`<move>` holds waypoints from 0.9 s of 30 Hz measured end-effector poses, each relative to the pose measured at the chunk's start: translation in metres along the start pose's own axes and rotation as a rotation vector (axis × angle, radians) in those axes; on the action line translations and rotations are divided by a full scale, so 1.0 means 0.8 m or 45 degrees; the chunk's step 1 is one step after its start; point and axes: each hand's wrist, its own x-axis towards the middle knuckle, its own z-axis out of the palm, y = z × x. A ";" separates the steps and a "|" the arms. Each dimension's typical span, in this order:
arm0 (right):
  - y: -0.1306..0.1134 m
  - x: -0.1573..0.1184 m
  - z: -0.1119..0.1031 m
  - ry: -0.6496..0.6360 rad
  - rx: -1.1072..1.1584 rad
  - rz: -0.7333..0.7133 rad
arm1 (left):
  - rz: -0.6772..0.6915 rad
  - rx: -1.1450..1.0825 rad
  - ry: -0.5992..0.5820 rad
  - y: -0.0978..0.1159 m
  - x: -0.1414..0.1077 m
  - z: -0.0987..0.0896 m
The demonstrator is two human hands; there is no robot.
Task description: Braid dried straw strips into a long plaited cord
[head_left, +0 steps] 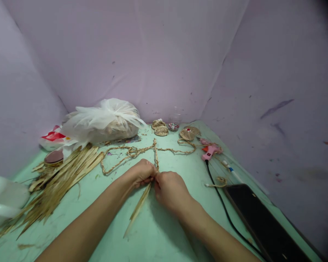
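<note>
A braided cord of dry plant fibre [156, 154] runs along the table from the back towards me. Its near end disappears into my hands, which touch at the thumbs and fingertips. My left hand [144, 173] is closed on the cord. Pressed against it, my right hand [171, 187] is closed on the strands too; its fingertips are partly hidden. Below them a loose flat strip of dry fibre [139, 209] hangs out towards the table's near side. Further back, the cord trails in loops to the left and right.
Dry leaf strips [61, 182] and a stuffed white plastic bag [104, 122] lie left. Woven round pieces [160, 130] stand at the back. Right are a pink glue gun [211, 151], its black cable [221, 198] and a dark flat panel [265, 218]. A white container [5, 200] is near left.
</note>
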 end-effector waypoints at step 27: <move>0.029 0.032 0.037 0.015 1.478 0.567 | 0.097 0.557 0.093 0.028 -0.032 -0.013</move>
